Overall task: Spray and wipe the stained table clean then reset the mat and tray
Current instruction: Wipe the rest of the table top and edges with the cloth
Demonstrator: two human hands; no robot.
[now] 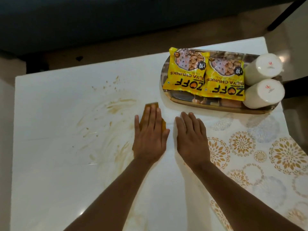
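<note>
Wiping is only partway: the left hand [150, 135] is pressing flat on a yellow cloth [146, 114], brown smears [116, 105] sitting beside it on the table [50, 164]. Right hand [191, 137] is resting flat, holding nothing. Mat [266, 155] and tray [215, 106] are waiting aside, probably needing resetting.

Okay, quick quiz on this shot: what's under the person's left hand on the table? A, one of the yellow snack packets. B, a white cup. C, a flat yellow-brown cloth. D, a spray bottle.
C: the left hand lies flat with straight fingers on a yellow-brown cloth on the white table, beside the brown smears; the packets and cups sit on the tray.
</note>
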